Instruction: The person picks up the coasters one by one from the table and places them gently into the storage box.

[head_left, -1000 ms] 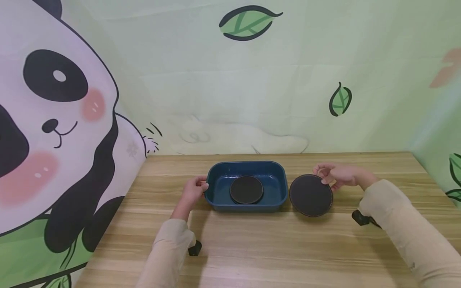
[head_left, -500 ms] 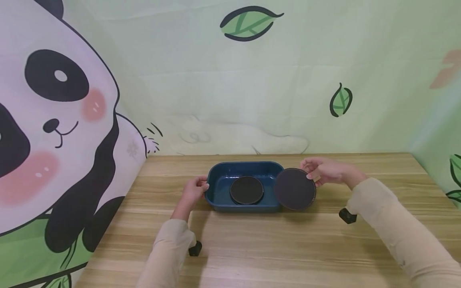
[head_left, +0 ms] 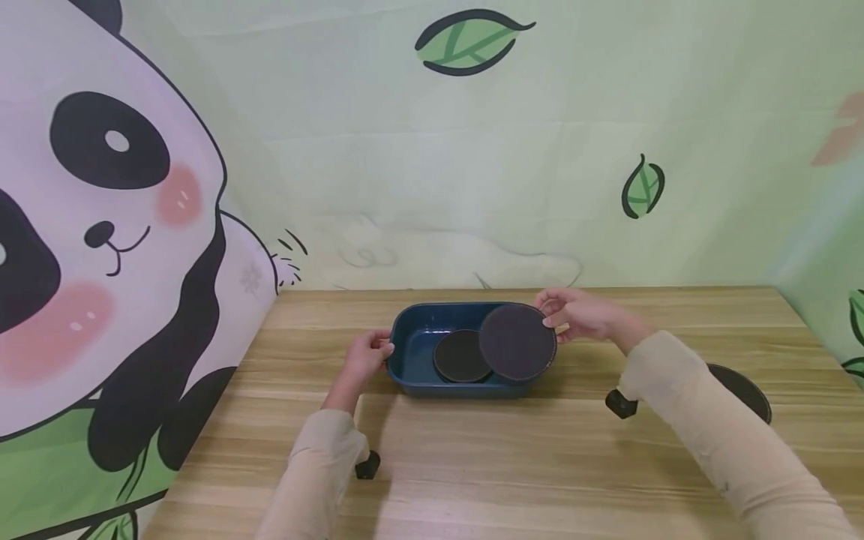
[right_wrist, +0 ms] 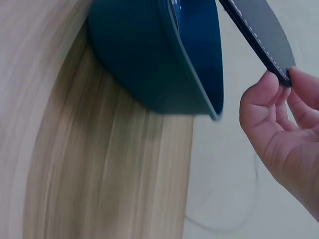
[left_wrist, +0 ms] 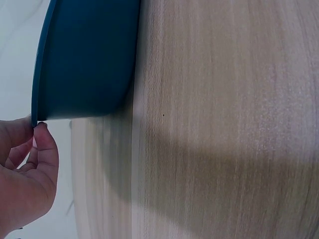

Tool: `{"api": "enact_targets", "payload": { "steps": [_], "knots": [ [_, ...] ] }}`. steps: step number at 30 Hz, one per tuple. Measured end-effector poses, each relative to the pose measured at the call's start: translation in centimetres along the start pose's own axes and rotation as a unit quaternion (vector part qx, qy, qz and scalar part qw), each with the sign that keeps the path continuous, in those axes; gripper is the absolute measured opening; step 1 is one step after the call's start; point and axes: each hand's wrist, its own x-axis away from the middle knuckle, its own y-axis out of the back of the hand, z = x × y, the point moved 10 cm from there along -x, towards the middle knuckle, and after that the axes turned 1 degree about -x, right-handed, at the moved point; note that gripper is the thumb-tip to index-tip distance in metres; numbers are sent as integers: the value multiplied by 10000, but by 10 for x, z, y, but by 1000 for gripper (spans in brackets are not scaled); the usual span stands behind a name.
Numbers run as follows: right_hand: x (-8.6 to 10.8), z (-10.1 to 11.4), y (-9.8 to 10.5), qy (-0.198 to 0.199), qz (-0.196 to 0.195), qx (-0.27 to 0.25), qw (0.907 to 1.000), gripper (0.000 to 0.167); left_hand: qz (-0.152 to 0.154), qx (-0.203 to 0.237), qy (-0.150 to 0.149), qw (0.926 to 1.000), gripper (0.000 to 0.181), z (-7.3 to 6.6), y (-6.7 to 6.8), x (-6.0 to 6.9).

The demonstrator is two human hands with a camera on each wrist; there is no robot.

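Note:
A blue rectangular basin (head_left: pixel 432 391) stands on the wooden table. Its left rim is pinched by my left hand (head_left: pixel 364 355); the left wrist view shows thumb and finger on the basin's edge (left_wrist: pixel 84 59). One round black coaster (head_left: pixel 457 357) lies inside the basin, partly covered in the head view. Above the basin's right part, my right hand (head_left: pixel 582 313) holds a larger round black coaster (head_left: pixel 517 342) by its edge. In the right wrist view this coaster (right_wrist: pixel 259 37) is tilted, has pale stitching along its side, and sits above the basin rim.
Another round black coaster (head_left: pixel 748 386) lies on the table (head_left: pixel 513 472) at the right, partly hidden by the right sleeve (head_left: pixel 709 420). Behind the table's back edge hangs a green backdrop (head_left: pixel 351 150) with a panda and leaves.
My right hand has carried the larger coaster left, from beside the basin to over its right part. The coaster on the right has come into view from behind the sleeve. My left hand stays put.

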Motion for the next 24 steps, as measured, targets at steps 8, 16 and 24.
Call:
{"api": "enact_targets", "payload": {
  "steps": [8, 16, 24],
  "knots": [
    [-17, 0, -13, 63, -354, -281, 9990, 22, -5, 50, -13, 10000, 32, -1, 0, 1],
    [-33, -4, -28, 105, -570, -445, 9973, 24, -84, 50, -12, 10000, 31, 0, 1, 0],
    [-49, -13, -39, 125, -764, -722, 9944, 23, -90, 96, -6, 9999, 30, -1, 1, 2]
  ]
}}
